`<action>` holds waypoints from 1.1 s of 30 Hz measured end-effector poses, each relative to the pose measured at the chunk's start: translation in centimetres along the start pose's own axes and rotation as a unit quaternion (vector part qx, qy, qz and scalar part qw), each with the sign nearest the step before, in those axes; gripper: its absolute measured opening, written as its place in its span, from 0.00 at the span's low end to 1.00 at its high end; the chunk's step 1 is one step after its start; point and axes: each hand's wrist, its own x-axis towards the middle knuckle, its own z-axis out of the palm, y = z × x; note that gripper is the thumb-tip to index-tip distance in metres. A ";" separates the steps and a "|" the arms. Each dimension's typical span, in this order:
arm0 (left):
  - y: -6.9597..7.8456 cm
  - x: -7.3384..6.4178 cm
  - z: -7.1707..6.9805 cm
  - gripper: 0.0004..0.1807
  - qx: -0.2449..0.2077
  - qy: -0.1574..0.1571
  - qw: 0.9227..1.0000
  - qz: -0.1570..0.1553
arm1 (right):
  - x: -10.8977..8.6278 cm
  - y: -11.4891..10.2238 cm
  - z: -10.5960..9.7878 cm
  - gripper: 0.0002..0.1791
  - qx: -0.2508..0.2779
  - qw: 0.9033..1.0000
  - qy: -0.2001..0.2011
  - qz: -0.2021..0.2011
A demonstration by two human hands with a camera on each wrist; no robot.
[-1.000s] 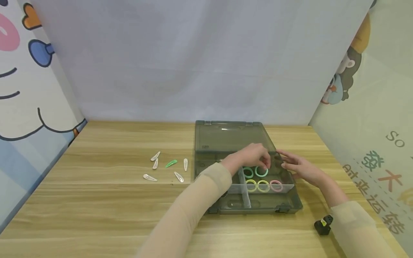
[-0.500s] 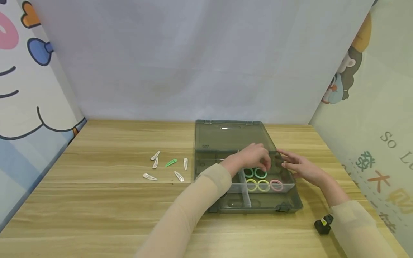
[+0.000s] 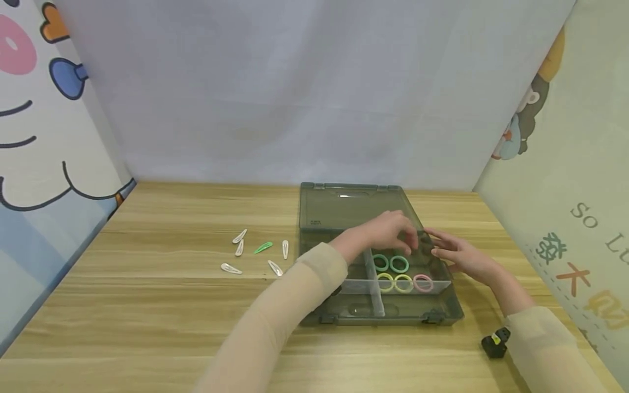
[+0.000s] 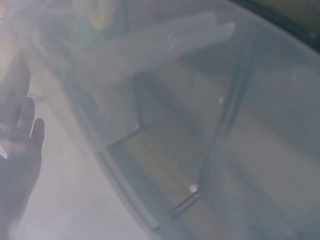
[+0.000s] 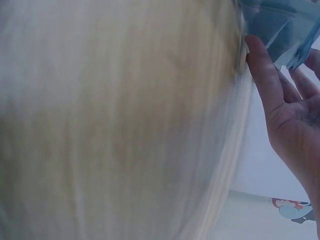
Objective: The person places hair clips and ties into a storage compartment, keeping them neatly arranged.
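In the head view, a grey translucent box (image 3: 380,321) stands with its lid (image 3: 354,204) laid back. My left hand (image 3: 390,232) hovers over its right-hand compartment, fingers loosely bent and holding nothing. Just below those fingers lies a teal hair tie (image 3: 399,272), beside another teal hair tie (image 3: 380,270). Two yellow hair ties (image 3: 404,291) and a pink one (image 3: 423,291) line the divider in front. With extended fingers, my right hand (image 3: 464,257) touches the box's right edge; the right wrist view shows its fingers at a box corner (image 5: 280,25). The left wrist view is hazy.
Several white hair clips (image 3: 231,269) and a green hair clip (image 3: 263,248) are spread on the wooden table (image 3: 147,305) left of the box. A small black object (image 3: 495,345) sits by the right sleeve. A pale cloth (image 3: 304,98) hangs behind the table.
My left hand has come off the right teal hair tie and moved slightly up and right. That tie has settled close beside the other teal one. My right hand stays at the box edge.
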 end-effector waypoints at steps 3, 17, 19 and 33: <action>0.0 -0.3 -0.8 0.10 -0.007 0.000 1.000 0.007 | 0.0 0.1 0.0 0.34 -0.001 1.000 -0.001 0.000; 0.1 -3.6 -5.5 0.14 -0.058 -0.030 0.998 -0.002 | -0.1 0.2 -0.2 0.34 0.012 1.000 0.002 0.004; 0.0 -4.2 -6.0 0.15 -0.061 -0.031 0.998 -0.006 | -0.2 0.1 -0.2 0.34 0.009 1.000 0.003 0.003; -0.8 -10.3 -8.9 0.18 -0.062 -0.021 0.997 -0.035 | -0.2 0.2 -0.3 0.36 0.004 1.000 0.004 0.002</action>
